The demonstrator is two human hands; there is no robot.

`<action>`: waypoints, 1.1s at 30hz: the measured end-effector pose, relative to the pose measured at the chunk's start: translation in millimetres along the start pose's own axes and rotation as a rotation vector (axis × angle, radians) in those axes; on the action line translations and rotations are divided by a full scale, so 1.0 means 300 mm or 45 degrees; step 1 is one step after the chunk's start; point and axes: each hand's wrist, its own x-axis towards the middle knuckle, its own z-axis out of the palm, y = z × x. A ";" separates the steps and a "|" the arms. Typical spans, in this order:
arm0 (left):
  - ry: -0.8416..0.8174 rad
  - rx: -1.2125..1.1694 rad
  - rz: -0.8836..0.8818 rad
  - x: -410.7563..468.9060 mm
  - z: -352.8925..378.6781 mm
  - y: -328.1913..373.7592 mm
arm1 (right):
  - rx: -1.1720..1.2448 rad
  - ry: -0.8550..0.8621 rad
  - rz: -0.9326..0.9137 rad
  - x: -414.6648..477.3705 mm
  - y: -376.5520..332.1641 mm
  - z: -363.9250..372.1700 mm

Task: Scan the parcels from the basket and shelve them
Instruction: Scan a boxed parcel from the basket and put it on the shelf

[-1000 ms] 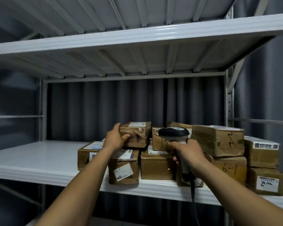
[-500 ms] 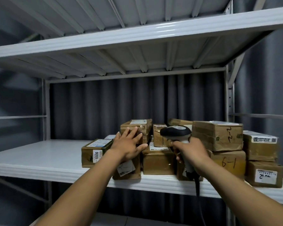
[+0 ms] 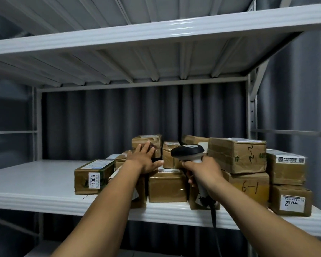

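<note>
Several brown cardboard parcels stand stacked on the white shelf [image 3: 35,182]. My left hand [image 3: 144,158] reaches in with fingers spread and straight, its fingertips against the small top parcel [image 3: 146,141] in the middle of the pile. My right hand [image 3: 204,173] grips the handle of a black-and-white barcode scanner [image 3: 187,152], whose head points toward the parcels; its cable [image 3: 213,216] hangs below the shelf edge. A parcel labelled 1006 [image 3: 93,177] lies at the left of the pile. The basket is out of view.
The left half of the shelf is bare white board. Another shelf [image 3: 156,34] hangs overhead. Parcels marked 2-2 [image 3: 237,154] and 6-1 [image 3: 248,188] fill the right end beside a steel upright [image 3: 252,112]. Grey curtain hangs behind.
My left hand let go of the small top parcel it gripped a second ago and now has its fingers spread flat against it. The scanner hand stayed nearly still.
</note>
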 end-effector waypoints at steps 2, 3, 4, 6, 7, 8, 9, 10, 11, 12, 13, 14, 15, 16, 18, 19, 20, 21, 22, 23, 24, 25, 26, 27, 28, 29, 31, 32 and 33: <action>0.013 -0.003 0.004 -0.015 0.002 -0.003 | 0.011 0.001 0.007 -0.001 0.001 -0.002; 0.020 -0.009 0.008 -0.029 0.001 -0.006 | 0.023 0.004 0.012 -0.005 0.001 -0.005; 0.028 -0.015 0.013 -0.048 -0.004 -0.008 | 0.035 0.010 0.014 -0.012 -0.002 -0.009; 0.050 -0.027 0.025 -0.099 -0.013 -0.015 | 0.026 0.010 0.024 -0.046 -0.009 -0.027; 0.069 -0.034 0.036 -0.131 -0.018 -0.019 | 0.011 -0.002 0.031 -0.073 -0.014 -0.039; 0.099 -0.045 0.056 -0.166 -0.021 -0.019 | 0.009 -0.019 0.035 -0.101 -0.016 -0.052; 0.143 -0.056 0.083 -0.199 -0.026 -0.016 | 0.017 -0.041 0.039 -0.127 -0.017 -0.066; 0.181 -0.065 0.109 -0.245 -0.024 -0.012 | 0.028 -0.062 0.048 -0.162 -0.013 -0.080; 0.216 -0.064 0.137 -0.288 -0.027 -0.003 | 0.033 -0.078 0.048 -0.193 -0.011 -0.094; 0.238 -0.059 0.162 -0.336 -0.022 0.009 | 0.027 -0.085 0.048 -0.233 -0.002 -0.107; 0.256 -0.061 0.183 -0.380 -0.012 0.021 | 0.009 -0.090 0.042 -0.270 0.008 -0.118; 0.265 -0.068 0.199 -0.417 -0.004 0.034 | -0.007 -0.095 0.035 -0.304 0.018 -0.129; 0.249 -0.081 0.208 -0.463 0.021 0.048 | -0.017 -0.104 0.045 -0.352 0.037 -0.137; 0.236 -0.093 0.221 -0.504 0.044 0.063 | -0.019 -0.114 0.048 -0.396 0.052 -0.144; 0.188 -0.130 0.223 -0.600 0.117 0.094 | -0.033 -0.132 0.067 -0.496 0.104 -0.154; 0.171 -0.145 0.224 -0.644 0.150 0.107 | -0.056 -0.134 0.074 -0.540 0.132 -0.155; 0.136 -0.163 0.221 -0.696 0.196 0.123 | -0.092 -0.146 0.088 -0.592 0.169 -0.155; 0.093 -0.178 0.219 -0.746 0.239 0.137 | -0.124 -0.172 0.099 -0.638 0.206 -0.154; 0.045 -0.188 0.213 -0.801 0.291 0.151 | -0.139 -0.209 0.120 -0.688 0.247 -0.154; 0.000 -0.196 0.197 -0.850 0.346 0.161 | -0.148 -0.249 0.144 -0.732 0.290 -0.154; -0.039 -0.208 0.180 -0.893 0.400 0.168 | -0.167 -0.286 0.165 -0.772 0.329 -0.155; -0.089 -0.228 0.150 -0.941 0.463 0.175 | -0.203 -0.325 0.192 -0.814 0.372 -0.155; -0.141 -0.244 0.116 -0.985 0.524 0.181 | -0.243 -0.363 0.213 -0.851 0.411 -0.154; -0.194 -0.246 0.091 -1.030 0.590 0.185 | -0.267 -0.391 0.228 -0.888 0.451 -0.150; -0.242 -0.245 0.073 -1.073 0.655 0.189 | -0.281 -0.407 0.240 -0.921 0.490 -0.145; -0.285 -0.244 0.059 -1.116 0.719 0.190 | -0.294 -0.417 0.252 -0.953 0.529 -0.138; -0.374 -0.258 0.017 -1.194 0.850 0.191 | -0.341 -0.465 0.270 -1.007 0.612 -0.121; -0.424 -0.274 -0.008 -1.233 0.914 0.193 | -0.357 -0.499 0.288 -1.032 0.655 -0.112; -0.464 -0.293 -0.030 -1.270 0.972 0.195 | -0.369 -0.536 0.300 -1.051 0.696 -0.104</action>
